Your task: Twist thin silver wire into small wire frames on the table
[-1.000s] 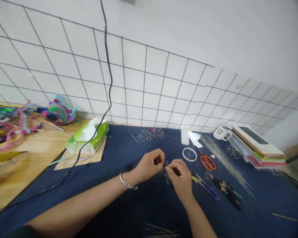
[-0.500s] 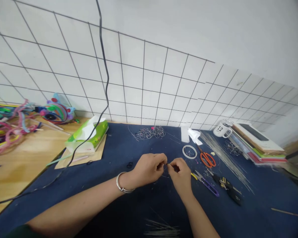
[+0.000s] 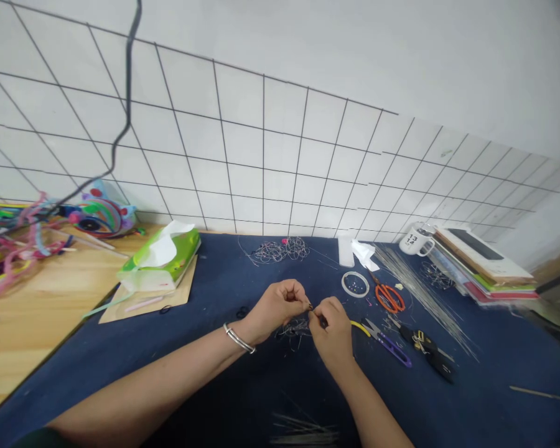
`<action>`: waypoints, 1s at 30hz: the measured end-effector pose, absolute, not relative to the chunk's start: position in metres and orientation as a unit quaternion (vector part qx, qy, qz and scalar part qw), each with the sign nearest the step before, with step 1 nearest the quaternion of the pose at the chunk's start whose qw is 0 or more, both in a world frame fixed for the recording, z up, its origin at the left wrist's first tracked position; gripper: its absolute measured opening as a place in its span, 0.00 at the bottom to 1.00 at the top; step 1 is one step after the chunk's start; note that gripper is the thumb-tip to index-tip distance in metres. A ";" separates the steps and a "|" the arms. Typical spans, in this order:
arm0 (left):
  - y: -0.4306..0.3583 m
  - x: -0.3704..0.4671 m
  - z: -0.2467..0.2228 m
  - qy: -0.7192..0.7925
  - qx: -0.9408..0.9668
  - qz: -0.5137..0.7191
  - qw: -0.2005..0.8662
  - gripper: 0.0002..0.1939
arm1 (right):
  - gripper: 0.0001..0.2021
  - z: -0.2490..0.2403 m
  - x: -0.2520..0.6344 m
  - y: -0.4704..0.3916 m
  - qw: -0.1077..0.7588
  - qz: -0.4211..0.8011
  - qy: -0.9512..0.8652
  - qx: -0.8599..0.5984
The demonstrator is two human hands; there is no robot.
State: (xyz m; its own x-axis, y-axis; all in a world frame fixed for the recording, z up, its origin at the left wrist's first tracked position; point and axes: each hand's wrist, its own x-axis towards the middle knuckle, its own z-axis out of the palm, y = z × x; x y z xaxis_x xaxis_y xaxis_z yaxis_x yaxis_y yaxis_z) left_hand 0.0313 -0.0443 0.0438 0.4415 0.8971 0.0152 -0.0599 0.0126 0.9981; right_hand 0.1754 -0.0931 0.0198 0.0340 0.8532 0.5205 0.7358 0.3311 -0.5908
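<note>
Over the dark blue cloth, my left hand and my right hand meet fingertip to fingertip. Both are closed in a pinch. Something small and dark shows between the fingertips, too tiny to name. A silver bangle circles my left wrist. Below the fingers lies a little tangle of thin wire, partly covered by the hands. Beside my right hand are a yellow-handled tool, partly hidden, and purple thread snips. Loose wire pieces lie close to my body.
To the right are orange scissors, black pliers, a white ring dish, long straight wires, a mug and stacked books. Left stand a green tissue pack and colourful pipe cleaners. A cable hangs at left.
My left-hand fingers have opened out from a tighter curl, and the right hand has shifted slightly left. The wire tangle under them now shows more. The hanging cable appears farther left.
</note>
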 end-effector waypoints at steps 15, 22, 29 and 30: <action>-0.038 0.022 0.060 0.352 0.455 0.386 0.721 0.11 | 0.10 0.017 0.154 -0.095 0.229 -0.235 -0.806 -0.493; -0.062 0.024 0.070 0.274 0.336 0.368 0.822 0.08 | 0.08 0.018 0.166 -0.088 0.294 -0.215 -0.801 -0.474; -0.061 0.025 0.063 0.236 0.424 0.332 0.809 0.11 | 0.08 0.012 0.170 -0.087 0.315 -0.174 -0.810 -0.463; -0.057 0.024 0.061 0.236 0.429 0.323 0.809 0.11 | 0.08 0.013 0.170 -0.086 0.325 -0.157 -0.807 -0.468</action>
State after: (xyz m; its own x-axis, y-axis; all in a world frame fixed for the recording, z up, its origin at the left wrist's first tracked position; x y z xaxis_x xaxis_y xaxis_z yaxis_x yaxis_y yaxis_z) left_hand 0.0243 -0.0573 0.0613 0.6790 0.7266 -0.1051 -0.3206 0.4222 0.8479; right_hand 0.1702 -0.0865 0.0125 -0.3513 0.6529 0.6711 0.8566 0.5135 -0.0511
